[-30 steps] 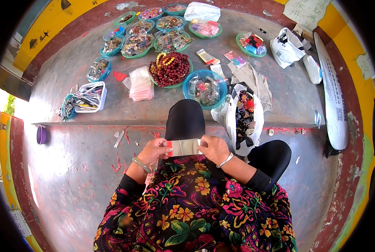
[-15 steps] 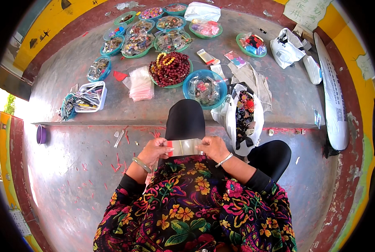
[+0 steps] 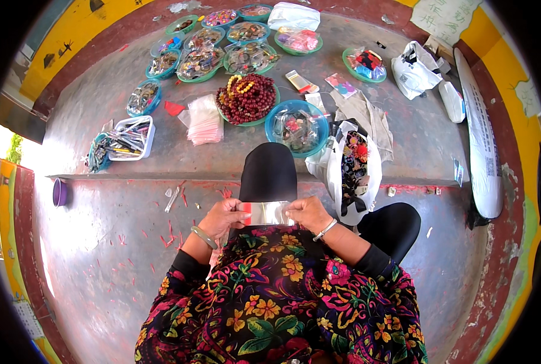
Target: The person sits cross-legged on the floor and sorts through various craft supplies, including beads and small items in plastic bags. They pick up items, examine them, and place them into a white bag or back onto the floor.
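Observation:
A small clear plastic bag [image 3: 269, 213] with a red strip at its left end is stretched flat over my lap, just below my raised knee. My left hand [image 3: 225, 216] pinches the red end between thumb and fingers. At the other end, my right hand [image 3: 308, 213] pinches the clear edge. Glare on the plastic hides whether anything lies inside. Beyond the knee, a stack of similar clear bags [image 3: 205, 121] with pinkish edges lies on the raised step. Beside it, a green basin [image 3: 262, 121] holds dark red bead strings [image 3: 246, 103].
A blue basin [image 3: 323, 130] of small packets stands past my knee. Right of it, a white bag [image 3: 373, 176] holds dark and red trinkets. Several basins of packets fill the far left. A white tray of pens [image 3: 151, 141] and a purple pot [image 3: 60, 193] are left.
The bag stays between both hands, and its glare has shifted as it tilts slightly. A yellowish line seen across it earlier is no longer visible. My hands have hardly moved.

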A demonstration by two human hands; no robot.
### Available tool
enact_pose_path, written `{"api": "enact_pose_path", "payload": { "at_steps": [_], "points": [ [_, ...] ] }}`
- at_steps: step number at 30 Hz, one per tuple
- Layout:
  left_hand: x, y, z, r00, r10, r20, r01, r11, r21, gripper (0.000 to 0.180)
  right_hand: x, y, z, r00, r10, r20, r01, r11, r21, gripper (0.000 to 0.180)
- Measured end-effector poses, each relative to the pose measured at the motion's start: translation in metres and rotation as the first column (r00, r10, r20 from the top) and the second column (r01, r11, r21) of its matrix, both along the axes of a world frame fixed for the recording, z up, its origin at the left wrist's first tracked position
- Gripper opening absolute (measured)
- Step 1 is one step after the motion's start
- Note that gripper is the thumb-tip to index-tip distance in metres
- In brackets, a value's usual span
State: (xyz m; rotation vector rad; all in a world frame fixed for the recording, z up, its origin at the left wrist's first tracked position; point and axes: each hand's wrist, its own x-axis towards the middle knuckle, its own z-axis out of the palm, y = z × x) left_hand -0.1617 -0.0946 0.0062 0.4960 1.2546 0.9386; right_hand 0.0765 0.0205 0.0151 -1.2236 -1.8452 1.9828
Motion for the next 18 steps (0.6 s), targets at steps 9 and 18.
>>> {"api": "enact_pose_path", "payload": {
  "at_steps": [9,18],
  "points": [
    [-0.004,-0.001,-0.013,0.999,-0.003,0.052,0.002,1.0,0.015,0.02,0.002,0.005,-0.005,0.987,0.089,-0.133,-0.103,0.989,-0.103,0.031],
    [-0.004,0.0,-0.01,0.998,0.018,0.067,-0.017,1.0,-0.012,0.013,0.015,0.016,-0.003,0.994,0.075,-0.084,-0.089,0.98,-0.176,0.036]
  ]
}}
